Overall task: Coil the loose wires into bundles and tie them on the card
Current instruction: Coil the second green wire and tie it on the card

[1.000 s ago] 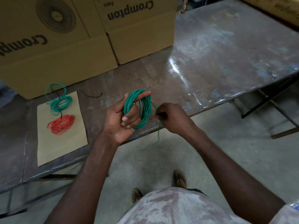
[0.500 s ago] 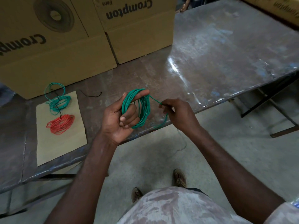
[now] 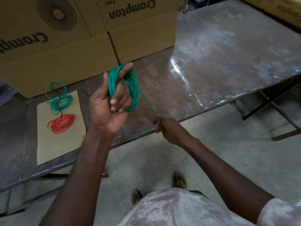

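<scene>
Green wire coil (image 3: 128, 88) sits looped round our left hand (image 3: 108, 110), held above the worktop (image 3: 219, 54) edge; its free strand (image 3: 149, 106) runs down-right to our right hand (image 3: 164, 126), which pinches it taut, so we judge the next wrap goes up-left.

The brand name "Crompton" was printed in large dark letters, upside down to the viewer, on the cardboard box (image 3: 140, 28) at the far middle of the table, with the smaller word "Fans" set just above it, likewise inverted. On the larger cardboard carton (image 3: 48, 51) at the far left, the same name was only partly seen, as "Cromp", cut off by the left edge, beside a printed round fan emblem. On a third box (image 3: 276, 8) at the far right corner, part of the inverted "Crompton" lettering was made out.
</scene>
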